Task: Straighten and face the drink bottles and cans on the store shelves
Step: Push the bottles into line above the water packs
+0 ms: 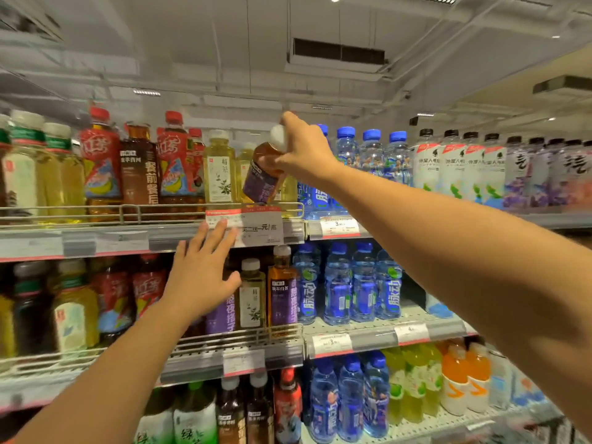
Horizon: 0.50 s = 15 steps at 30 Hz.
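The tea bottle with the purple label and white cap is at the top shelf, above the wire rail and in front of the pale yellow bottles. It is tilted: the long axis runs from the base at lower left to the cap at upper right, so the cap leans to the right and toward the camera. The base is just above the rail — I cannot tell if it touches the shelf, because the rail and the price tags hide this part.

The right hand grasps the bottle at its neck and shoulder, with the fingers curled around it. The hand covers the right side of the neck, and the label text is too blurred to read.

The left hand is lower, with fingers straight and spread; it holds nothing. Its fingertips overlap the edge of the top shelf near the price tags, but whether they touch is not clear. Behind this hand some bottles of the middle shelf are hidden.

To the right stand blue-capped water bottles in a row, then white bottles with black caps. At the left, red-capped tea bottles are blurred, and the far left ones are cut off by the frame edge.
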Each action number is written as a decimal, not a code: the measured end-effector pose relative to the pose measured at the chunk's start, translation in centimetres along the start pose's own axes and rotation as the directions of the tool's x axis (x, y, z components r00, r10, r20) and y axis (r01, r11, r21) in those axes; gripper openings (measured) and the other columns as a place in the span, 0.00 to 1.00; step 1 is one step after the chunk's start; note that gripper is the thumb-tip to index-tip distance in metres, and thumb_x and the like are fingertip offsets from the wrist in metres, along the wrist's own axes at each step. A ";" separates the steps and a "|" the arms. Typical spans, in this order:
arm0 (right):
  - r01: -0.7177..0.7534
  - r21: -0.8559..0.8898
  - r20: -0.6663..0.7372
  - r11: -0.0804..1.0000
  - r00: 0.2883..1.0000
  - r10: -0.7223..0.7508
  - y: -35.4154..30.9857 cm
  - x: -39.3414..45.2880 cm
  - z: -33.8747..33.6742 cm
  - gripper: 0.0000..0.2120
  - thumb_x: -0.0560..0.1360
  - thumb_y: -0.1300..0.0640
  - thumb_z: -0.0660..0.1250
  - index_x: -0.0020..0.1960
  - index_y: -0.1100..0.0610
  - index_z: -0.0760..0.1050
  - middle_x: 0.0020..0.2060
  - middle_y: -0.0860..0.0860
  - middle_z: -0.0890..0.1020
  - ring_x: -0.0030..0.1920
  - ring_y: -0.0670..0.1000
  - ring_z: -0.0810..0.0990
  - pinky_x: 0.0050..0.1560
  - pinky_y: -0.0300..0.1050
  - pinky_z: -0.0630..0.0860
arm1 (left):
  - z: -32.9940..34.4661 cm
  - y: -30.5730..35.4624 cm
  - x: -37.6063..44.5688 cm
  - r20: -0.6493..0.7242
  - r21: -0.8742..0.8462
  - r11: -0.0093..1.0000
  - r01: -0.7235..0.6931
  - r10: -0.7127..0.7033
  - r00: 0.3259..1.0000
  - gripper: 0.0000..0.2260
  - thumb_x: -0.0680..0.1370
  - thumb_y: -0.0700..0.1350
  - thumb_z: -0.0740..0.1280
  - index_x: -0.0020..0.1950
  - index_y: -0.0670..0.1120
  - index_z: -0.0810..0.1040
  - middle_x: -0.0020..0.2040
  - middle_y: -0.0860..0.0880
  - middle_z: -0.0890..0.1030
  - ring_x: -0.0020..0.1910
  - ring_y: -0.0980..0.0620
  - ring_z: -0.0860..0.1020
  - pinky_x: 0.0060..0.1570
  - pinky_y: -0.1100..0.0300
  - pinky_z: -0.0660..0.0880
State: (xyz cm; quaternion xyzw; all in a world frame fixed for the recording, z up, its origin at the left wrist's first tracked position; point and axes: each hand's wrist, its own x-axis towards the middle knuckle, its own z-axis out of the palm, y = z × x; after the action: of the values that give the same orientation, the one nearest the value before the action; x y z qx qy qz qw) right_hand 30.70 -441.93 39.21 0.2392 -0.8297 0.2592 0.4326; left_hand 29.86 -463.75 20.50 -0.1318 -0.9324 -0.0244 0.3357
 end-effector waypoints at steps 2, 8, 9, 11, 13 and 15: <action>0.029 0.044 -0.063 0.999 0.998 -0.027 0.8 -2.0 -1.1 0.25 0.69 0.49 0.80 0.53 0.56 0.68 0.44 0.53 0.79 0.44 0.56 0.76 0.41 0.51 0.76 | -0.9 0.6 -0.7 0.041 0.004 0.999 0.033 -0.033 0.999 0.38 0.79 0.60 0.61 0.83 0.56 0.43 0.83 0.52 0.40 0.82 0.45 0.42 0.78 0.39 0.50; 0.129 0.163 -0.177 0.978 0.979 -0.099 2.4 -7.6 -5.0 0.26 0.68 0.48 0.78 0.54 0.60 0.69 0.40 0.52 0.80 0.40 0.56 0.77 0.40 0.56 0.77 | -2.2 3.8 -4.9 0.104 -0.035 0.994 0.103 -0.099 0.990 0.32 0.80 0.55 0.64 0.82 0.51 0.57 0.83 0.48 0.50 0.81 0.42 0.50 0.77 0.44 0.57; 0.123 0.208 -0.165 0.970 0.982 -0.090 2.8 -8.7 -5.4 0.25 0.68 0.48 0.78 0.54 0.59 0.69 0.39 0.50 0.80 0.39 0.53 0.76 0.40 0.53 0.77 | -1.9 4.3 -6.0 0.142 -0.046 0.991 0.124 -0.116 0.983 0.31 0.80 0.54 0.64 0.81 0.50 0.59 0.83 0.47 0.52 0.81 0.43 0.52 0.77 0.45 0.58; 0.097 0.265 -0.112 0.959 0.991 -0.070 3.6 -11.0 -5.7 0.24 0.70 0.47 0.78 0.53 0.57 0.69 0.38 0.45 0.78 0.36 0.44 0.74 0.36 0.40 0.73 | -1.0 5.1 -8.5 0.224 -0.034 0.986 0.164 -0.152 0.963 0.30 0.80 0.55 0.65 0.81 0.49 0.61 0.82 0.47 0.56 0.80 0.43 0.57 0.76 0.47 0.60; 0.054 0.276 -0.050 0.960 0.998 -0.042 4.7 -13.6 -5.3 0.22 0.71 0.46 0.78 0.51 0.54 0.68 0.37 0.42 0.75 0.35 0.38 0.72 0.35 0.31 0.67 | 0.0 5.3 -11.5 0.313 -0.022 0.978 0.208 -0.191 0.931 0.30 0.80 0.55 0.66 0.80 0.49 0.64 0.81 0.47 0.61 0.78 0.46 0.61 0.75 0.49 0.62; 0.003 0.312 0.012 0.950 1.000 -0.007 5.9 -16.3 -4.2 0.21 0.71 0.45 0.77 0.49 0.53 0.68 0.35 0.41 0.74 0.35 0.35 0.72 0.35 0.30 0.66 | 0.5 5.4 -14.7 0.387 -0.023 0.966 0.256 -0.227 0.893 0.27 0.80 0.55 0.66 0.78 0.49 0.67 0.78 0.49 0.68 0.74 0.47 0.68 0.71 0.50 0.68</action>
State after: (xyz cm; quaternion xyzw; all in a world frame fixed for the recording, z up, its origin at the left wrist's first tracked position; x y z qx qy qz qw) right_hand 37.85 -431.99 26.27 0.3085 -0.7806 0.3843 0.3845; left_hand 41.84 -461.82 10.54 -0.0293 -0.9873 -0.0742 0.1372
